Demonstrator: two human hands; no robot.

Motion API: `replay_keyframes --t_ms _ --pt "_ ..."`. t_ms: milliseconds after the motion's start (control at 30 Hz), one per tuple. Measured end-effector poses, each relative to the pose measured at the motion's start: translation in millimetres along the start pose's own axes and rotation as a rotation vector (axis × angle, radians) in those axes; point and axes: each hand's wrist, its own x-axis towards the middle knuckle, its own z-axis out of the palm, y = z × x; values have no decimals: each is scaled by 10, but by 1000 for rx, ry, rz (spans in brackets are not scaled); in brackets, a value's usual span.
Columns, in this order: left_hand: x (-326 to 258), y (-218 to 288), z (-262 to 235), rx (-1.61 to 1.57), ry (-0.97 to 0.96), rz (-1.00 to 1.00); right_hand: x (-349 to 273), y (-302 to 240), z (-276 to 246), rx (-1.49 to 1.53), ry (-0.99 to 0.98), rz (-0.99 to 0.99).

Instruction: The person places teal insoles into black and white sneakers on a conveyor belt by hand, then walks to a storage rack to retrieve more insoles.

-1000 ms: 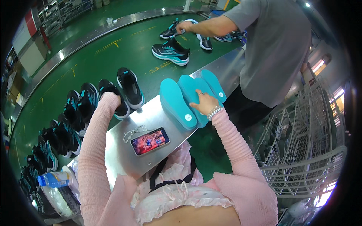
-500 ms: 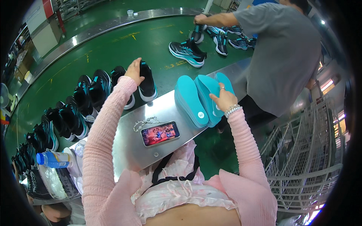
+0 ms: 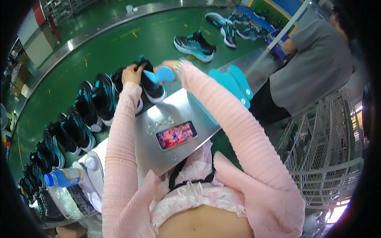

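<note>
A black sneaker [image 3: 154, 89] with a white sole and teal details stands at the end of a shoe row, on the green surface beyond the metal ledge. My left hand [image 3: 132, 74] grips its collar, fingers closed at the opening. In my right hand [image 3: 171, 66] is a light-blue insole [image 3: 163, 73], held bent over that sneaker's opening. Teal insoles [image 3: 239, 82] lie in stacks on the ledge to the right, partly covered by my right forearm. A phone [image 3: 176, 135] with a lit screen rests on the metal ledge [image 3: 154, 158], close to a beaded bracelet [image 3: 160, 125].
More black sneakers [image 3: 104, 97] line up to the left. A blue-capped bottle [image 3: 63, 177] lies near white shoe-shaped pieces [image 3: 94, 170]. A lone sneaker [image 3: 194, 46] and several others sit farther off. A person in grey [image 3: 317, 67] stands right, near wire racks [image 3: 325, 158].
My right hand has left the insole stacks and come left to the sneaker with an insole. My left hand has shifted onto the collar. The other person has moved right, away from the far shoes.
</note>
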Motion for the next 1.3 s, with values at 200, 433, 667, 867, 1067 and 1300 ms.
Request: replay_keyframes --t_ms 200,433,667,867,1067,1300 --pt "-55 11 64 -65 -60 -46 721 -34 595 -338 484 152" --pt "-70 -36 -40 -62 -67 -64 971 -108 736 -344 429 209" --pt "-60 -79 21 0 -31 -53 830 -101 675 -226 562 136" --pt "-56 -153 43 -30 -64 -62 892 -110 763 -358 534 108" --pt "-107 127 145 -9 -13 13 1527 -172 475 -464 -23 674" --pt "-83 -63 -4 61 -83 -39 873 -134 813 -517 361 105"
